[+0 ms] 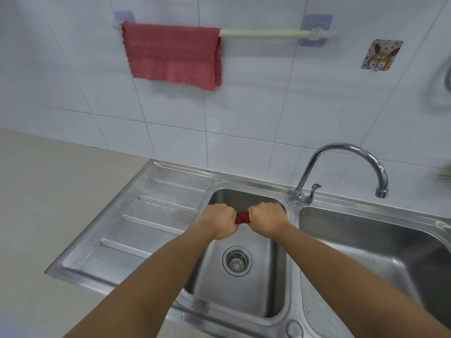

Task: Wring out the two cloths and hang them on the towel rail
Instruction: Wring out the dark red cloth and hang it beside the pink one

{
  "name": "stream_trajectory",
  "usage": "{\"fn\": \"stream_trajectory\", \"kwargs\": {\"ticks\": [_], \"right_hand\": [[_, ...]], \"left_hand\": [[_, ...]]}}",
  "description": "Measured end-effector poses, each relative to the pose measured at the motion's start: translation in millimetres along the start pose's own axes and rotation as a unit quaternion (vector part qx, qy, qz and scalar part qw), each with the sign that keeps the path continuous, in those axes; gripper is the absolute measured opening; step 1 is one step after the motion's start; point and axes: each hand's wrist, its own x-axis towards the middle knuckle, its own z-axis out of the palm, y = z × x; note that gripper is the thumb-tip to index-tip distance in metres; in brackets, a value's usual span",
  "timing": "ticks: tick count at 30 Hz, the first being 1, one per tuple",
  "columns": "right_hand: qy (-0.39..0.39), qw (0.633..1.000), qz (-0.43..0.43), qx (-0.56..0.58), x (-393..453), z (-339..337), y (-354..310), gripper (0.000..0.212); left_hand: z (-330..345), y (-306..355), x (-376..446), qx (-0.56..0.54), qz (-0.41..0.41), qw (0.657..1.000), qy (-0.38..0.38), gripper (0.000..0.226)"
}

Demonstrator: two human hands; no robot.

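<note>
Hands observed over the small basin (244, 298) of a steel double sink. The person's left hand (218, 222) and right hand (266, 220) are both closed into fists, knuckles up, each grip clamped tight around one end of a dark red cloth (242, 217). Only a short twisted section of that cloth shows between the two fists; the rest is hidden inside them. The fists sit close together, nearly touching, above the basin and behind its drain strainer (237, 261).

Second cloth noted: a lighter red cloth (170, 53) hangs folded over the left part of the towel rail (263, 33), which is a pale green bar fixed to the tiled wall (244, 113) on two purple pads. The right part of the rail is bare.

Ribbed draining board (136, 223) lies left of the small basin; a larger basin (380, 254) lies right of it. A chrome tap (341, 167) stands between the basins at the back, spout turned toward the larger one. A beige table (48, 203) adjoins the sink on the left. A patterned square hook pad (380, 54) is stuck to the wall right of the rail.
</note>
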Motion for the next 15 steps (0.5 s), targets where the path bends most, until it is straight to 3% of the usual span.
{"fn": "stream_trajectory", "kwargs": {"ticks": [4,6,8,11,13,15], "right_hand": [[-0.077,0.990,0.037,0.109,1.5,-15.3,-6.1,0.014],[-0.125,0.967,0.051,0.217,0.5,-24.9,-6.0,0.031],[-0.163,0.901,0.075,0.396,-5.3,-36.8,-3.5,0.042],[-0.135,0.777,0.118,0.603,-15.0,-54.1,-0.2,0.025],[-0.095,0.749,0.136,0.641,-21.9,-64.0,-1.8,0.016],[-0.084,0.748,0.144,0.643,-25.4,-68.2,-6.4,0.021]], "left_hand": [[-5.6,-5.4,-1.2,0.012,-0.005,1.000,0.015,0.022],[-6.7,-9.6,-3.5,-0.023,-0.034,0.999,0.023,0.026],[-8.6,-14.6,-10.1,-0.083,-0.083,0.993,0.012,0.036],[-12.1,-23.7,-18.2,-0.189,-0.111,0.975,-0.026,0.045],[-17.6,-25.4,-26.0,-0.263,-0.095,0.959,-0.038,0.048],[-21.9,-22.0,-28.3,-0.340,-0.080,0.937,-0.025,0.050]]}}
